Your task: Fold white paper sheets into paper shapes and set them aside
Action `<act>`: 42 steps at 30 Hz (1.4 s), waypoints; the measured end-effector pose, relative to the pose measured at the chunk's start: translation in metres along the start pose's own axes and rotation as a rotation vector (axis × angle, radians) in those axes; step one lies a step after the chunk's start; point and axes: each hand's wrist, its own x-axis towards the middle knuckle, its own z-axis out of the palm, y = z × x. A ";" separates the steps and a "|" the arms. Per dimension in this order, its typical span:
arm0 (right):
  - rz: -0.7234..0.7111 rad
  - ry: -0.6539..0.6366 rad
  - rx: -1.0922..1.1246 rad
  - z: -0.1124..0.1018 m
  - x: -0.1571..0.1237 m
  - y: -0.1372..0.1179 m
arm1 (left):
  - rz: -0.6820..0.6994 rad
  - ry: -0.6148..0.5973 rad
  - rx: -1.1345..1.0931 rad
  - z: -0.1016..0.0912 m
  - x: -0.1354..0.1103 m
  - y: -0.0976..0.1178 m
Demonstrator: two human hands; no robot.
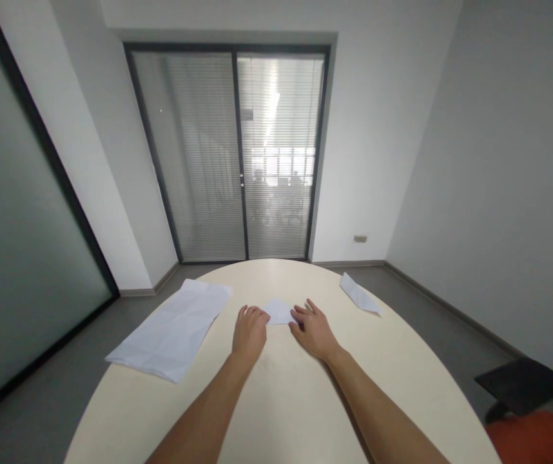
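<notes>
At the left edge of the small paper (279, 312): left hand (250, 327), fingers curved close, touching; pinching or not, I cannot tell.
At its right edge: right hand (314, 328), fingers loosely spread, touching.
Small paper: on table (283, 406), between hands.

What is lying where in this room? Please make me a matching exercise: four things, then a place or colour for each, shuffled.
Things
1. Small paper
2. Large paper
3. Long, narrow paper
4. Tabletop

Places and colours
A. Near the table's right edge
B. Cream-coloured
C. Between the left hand and the right hand
D. On the table's left side

Right pairs: 1-C, 2-D, 3-A, 4-B
</notes>
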 end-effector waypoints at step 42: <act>0.064 0.019 0.024 -0.028 -0.002 -0.017 | -0.065 -0.084 -0.056 0.000 0.000 0.003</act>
